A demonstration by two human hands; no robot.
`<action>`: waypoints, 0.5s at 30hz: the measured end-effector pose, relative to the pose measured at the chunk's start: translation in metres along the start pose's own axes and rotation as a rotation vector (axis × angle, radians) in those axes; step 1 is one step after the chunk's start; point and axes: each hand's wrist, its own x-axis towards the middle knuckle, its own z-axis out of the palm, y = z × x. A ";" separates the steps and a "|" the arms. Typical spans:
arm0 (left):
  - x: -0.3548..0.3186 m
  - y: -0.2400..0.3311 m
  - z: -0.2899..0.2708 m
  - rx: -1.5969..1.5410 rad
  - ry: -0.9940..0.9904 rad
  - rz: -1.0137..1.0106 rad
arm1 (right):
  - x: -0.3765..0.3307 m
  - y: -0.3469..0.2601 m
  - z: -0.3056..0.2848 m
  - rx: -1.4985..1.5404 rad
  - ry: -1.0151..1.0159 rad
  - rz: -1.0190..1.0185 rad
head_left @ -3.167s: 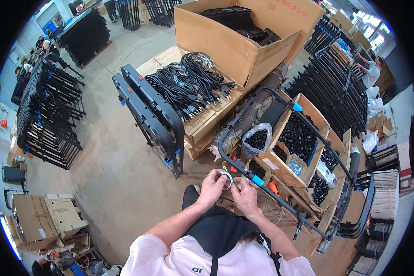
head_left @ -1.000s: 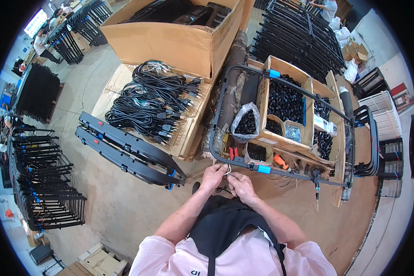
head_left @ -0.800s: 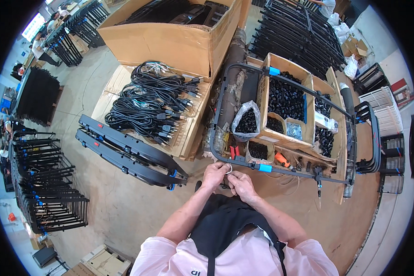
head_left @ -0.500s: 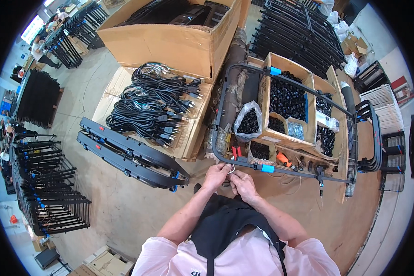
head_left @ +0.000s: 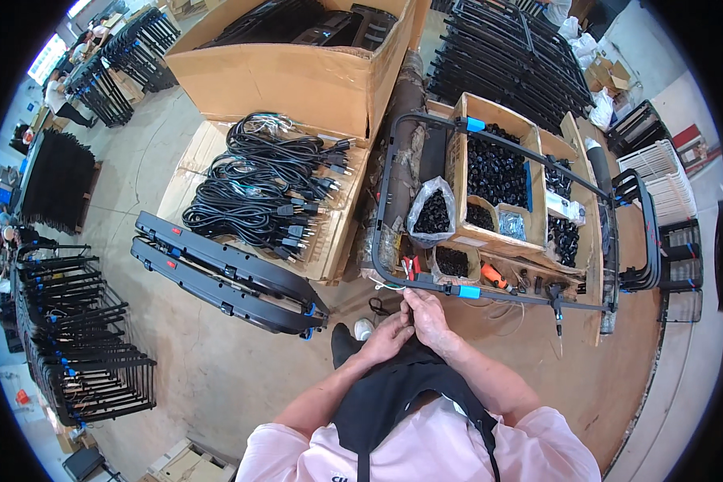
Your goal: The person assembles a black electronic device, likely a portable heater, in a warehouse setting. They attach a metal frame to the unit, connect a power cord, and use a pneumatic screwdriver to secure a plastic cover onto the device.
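Hands drawn slightly nearer the body — left hand [head_left: 387,339] and right hand [head_left: 427,315] pinched on thin wire [head_left: 381,281] at black tube frame [head_left: 426,286]; best kept taut, close to the blue clip [head_left: 469,292].

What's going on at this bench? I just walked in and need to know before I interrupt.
A person in a pink shirt and black apron stands at a black tubular frame laid over the bench. Both hands, left hand and right hand, meet at its near rail, apparently working a thin wire there; what the fingers pinch is too small to tell. Cardboard boxes of small black parts sit inside the frame, coiled black power cords to the left.
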 end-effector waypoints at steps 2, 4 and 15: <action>-0.006 0.010 -0.004 -0.091 -0.094 -0.200 | -0.001 -0.010 -0.008 -0.116 -0.022 0.047; -0.013 0.010 -0.010 -0.141 -0.102 -0.322 | -0.017 -0.042 -0.018 -0.920 -0.040 -0.216; -0.032 -0.013 -0.008 -0.164 0.219 -0.418 | 0.075 -0.111 -0.032 -1.067 -0.315 -0.116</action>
